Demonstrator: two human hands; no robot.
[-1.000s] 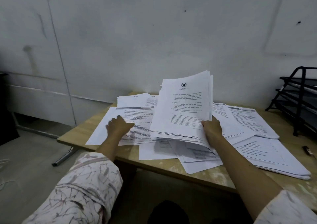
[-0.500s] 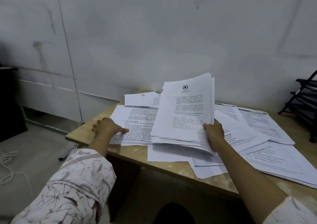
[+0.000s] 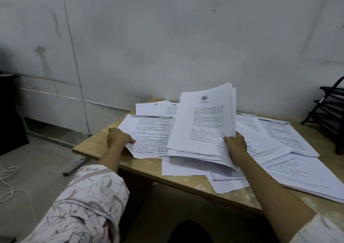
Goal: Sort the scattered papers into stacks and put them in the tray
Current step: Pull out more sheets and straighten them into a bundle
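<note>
table (image 3: 178, 182): light wood, white printed sheets scattered all over
tray (image 3: 328, 110): black wire rack, far right
right hand (image 3: 235, 147): gripping a tilted star-crest stack (image 3: 202, 123)
left hand (image 3: 118, 138): pinching the left bundle (image 3: 149, 136) edge

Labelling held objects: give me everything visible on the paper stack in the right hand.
The held stack is a sheaf of white printed sheets, edges fanned and uneven. The top page carries a round star emblem above blocks of small text too fine to read. The stack is tilted up, its far edge raised towards the wall, its near edge low over the loose papers on the wooden table. The right hand grips its lower right corner, thumb on top. The left hand does not touch it.
</note>
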